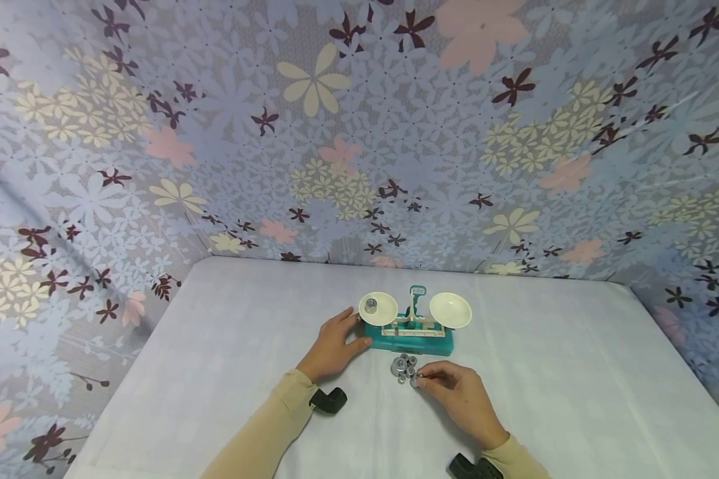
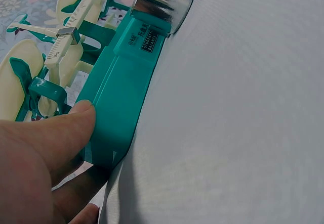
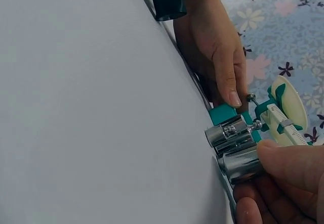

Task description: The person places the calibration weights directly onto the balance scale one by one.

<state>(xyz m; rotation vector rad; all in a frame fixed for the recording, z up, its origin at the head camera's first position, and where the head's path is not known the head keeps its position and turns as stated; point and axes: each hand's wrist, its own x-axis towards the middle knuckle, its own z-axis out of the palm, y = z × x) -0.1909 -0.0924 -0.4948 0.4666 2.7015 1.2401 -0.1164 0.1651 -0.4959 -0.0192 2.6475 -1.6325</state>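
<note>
A teal student balance with two cream pans stands on the table. My left hand holds its left end, the thumb lying on the teal base in the left wrist view. One metal weight sits in the left pan; the right pan bears nothing. In front of the base several knobbed silver weights stand close together. At their right edge my right hand pinches a larger cylindrical weight near its top, with the thumb hiding its knob.
A white cloth covers the table. Floral fabric rises behind and beside it. Dark camera mounts are strapped at both wrists, over tan sleeves.
</note>
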